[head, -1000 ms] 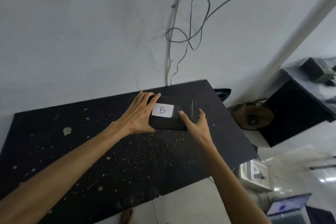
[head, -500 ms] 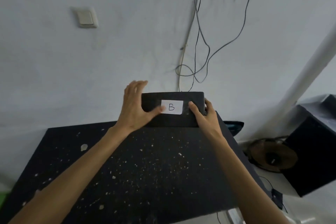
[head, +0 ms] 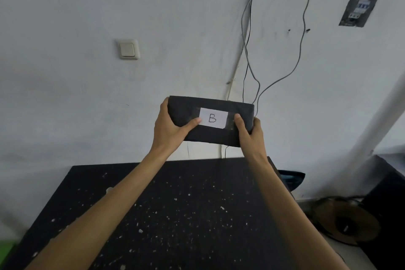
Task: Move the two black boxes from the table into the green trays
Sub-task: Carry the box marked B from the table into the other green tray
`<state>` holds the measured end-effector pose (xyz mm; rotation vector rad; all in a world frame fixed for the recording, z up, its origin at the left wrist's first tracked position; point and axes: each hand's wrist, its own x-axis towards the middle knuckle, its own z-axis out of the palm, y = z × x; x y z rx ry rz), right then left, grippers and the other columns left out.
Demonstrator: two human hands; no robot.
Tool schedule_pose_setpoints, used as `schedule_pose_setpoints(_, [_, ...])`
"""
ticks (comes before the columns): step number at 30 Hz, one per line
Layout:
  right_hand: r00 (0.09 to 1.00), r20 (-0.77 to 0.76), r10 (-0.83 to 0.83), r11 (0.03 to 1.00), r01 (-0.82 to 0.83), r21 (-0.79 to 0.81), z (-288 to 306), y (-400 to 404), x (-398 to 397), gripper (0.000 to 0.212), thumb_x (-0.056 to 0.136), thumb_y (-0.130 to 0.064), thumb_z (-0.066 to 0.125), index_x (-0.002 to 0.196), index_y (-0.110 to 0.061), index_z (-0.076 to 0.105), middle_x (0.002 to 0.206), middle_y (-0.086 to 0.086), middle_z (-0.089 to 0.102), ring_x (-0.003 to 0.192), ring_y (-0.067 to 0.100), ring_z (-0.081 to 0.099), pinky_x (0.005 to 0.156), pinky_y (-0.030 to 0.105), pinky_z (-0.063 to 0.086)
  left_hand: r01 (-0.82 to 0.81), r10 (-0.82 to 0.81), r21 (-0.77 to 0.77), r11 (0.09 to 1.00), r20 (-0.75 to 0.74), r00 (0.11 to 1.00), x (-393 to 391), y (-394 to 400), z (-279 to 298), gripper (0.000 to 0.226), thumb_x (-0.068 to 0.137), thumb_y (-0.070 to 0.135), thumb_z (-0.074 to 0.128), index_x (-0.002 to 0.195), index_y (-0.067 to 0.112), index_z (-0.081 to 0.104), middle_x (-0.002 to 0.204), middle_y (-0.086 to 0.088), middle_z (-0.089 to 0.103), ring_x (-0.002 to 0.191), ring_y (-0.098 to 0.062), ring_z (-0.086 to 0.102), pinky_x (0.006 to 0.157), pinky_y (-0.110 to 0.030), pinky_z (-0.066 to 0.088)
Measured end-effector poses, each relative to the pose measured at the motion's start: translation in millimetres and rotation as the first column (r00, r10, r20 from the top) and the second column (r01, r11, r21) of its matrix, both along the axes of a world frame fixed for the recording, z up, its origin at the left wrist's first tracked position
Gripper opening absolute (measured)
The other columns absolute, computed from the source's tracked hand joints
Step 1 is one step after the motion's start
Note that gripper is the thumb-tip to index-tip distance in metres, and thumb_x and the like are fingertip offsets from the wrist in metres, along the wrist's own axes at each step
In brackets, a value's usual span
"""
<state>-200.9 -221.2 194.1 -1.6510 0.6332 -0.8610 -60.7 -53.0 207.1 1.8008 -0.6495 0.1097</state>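
Box: the black box (head: 210,121) marked B was held clear above the table (head: 175,215), at 12 o'clock, for carrying.
Left hand (head: 169,129): fingers wrapped shut round its 9 o'clock end.
Right hand (head: 249,131): clamped on the 3 o'clock end, balancing it.
Tray: green corner (head: 5,252) at 8 o'clock, the likely destination.

Pale grey plastered wall (head: 87,17) fills the upper field. A cream light switch (head: 127,49) sits left of centre; loose cables (head: 249,35) hang down the wall toward the counter (head: 179,215), whose black top is flecked with pale specks. An open breaker box (head: 360,4) is recessed at upper right. A white pipe (head: 377,114) slants along the right edge, above a dark cabinet (head: 388,204) and a round brown object (head: 344,221) on the floor.
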Motion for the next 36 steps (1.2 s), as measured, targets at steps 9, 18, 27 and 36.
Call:
schedule_pose_setpoints(9, [0.997,0.031,0.075,0.997,-0.075,-0.002,5.4,18.6,11.8,0.067,0.076,-0.055,0.076,0.129,-0.021,0.053,0.115,-0.007,0.067,0.099,0.005,0.067,0.068,0.013,0.055,-0.086,0.084,0.01,0.996,0.102,0.991,4.0,19.0,9.0,0.1,0.082,0.052,0.076,0.16,0.019,0.022,0.161,-0.003,0.039,0.145,-0.025,0.043,0.113,-0.046,0.046])
schedule_pose_setpoints(18, [0.985,0.021,0.172,0.985,-0.171,-0.029,9.6,54.5,45.8,0.075,0.079,-0.06,0.07,0.138,-0.022,0.044,0.123,-0.01,0.062,0.107,0.005,0.063,0.079,0.019,0.054,-0.136,0.137,-0.026,0.99,0.086,0.987,17.3,74.0,18.4,0.084,0.09,0.045,0.07,0.158,0.019,0.027,0.152,-0.001,0.049,0.135,-0.019,0.052,0.108,-0.034,0.05])
schedule_pose_setpoints(27, [0.935,0.009,0.356,0.93,-0.355,0.096,-12.6,156.7,119.6,0.076,0.082,-0.052,0.072,0.141,-0.018,0.038,0.126,-0.007,0.058,0.103,-0.002,0.059,0.061,0.004,0.049,-0.142,0.105,0.285,0.948,0.142,0.984,54.0,217.5,-6.9,0.15,0.053,0.063,0.09,0.16,0.037,-0.012,0.166,0.008,0.02,0.15,-0.017,0.029,0.114,-0.034,0.031])
schedule_pose_setpoints(36, [0.833,-0.206,0.513,0.851,-0.525,-0.001,-41.1,350.2,196.8,0.076,0.081,-0.056,0.07,0.139,-0.016,0.042,0.135,0.003,0.053,0.114,0.015,0.058,0.091,0.033,0.055,-0.296,0.301,0.318,0.901,0.034,0.953,82.9,424.9,-45.5,0.15,0.055,0.049,0.095,0.163,0.028,-0.007,0.166,0.002,0.026,0.151,-0.019,0.032,0.119,-0.051,0.037])
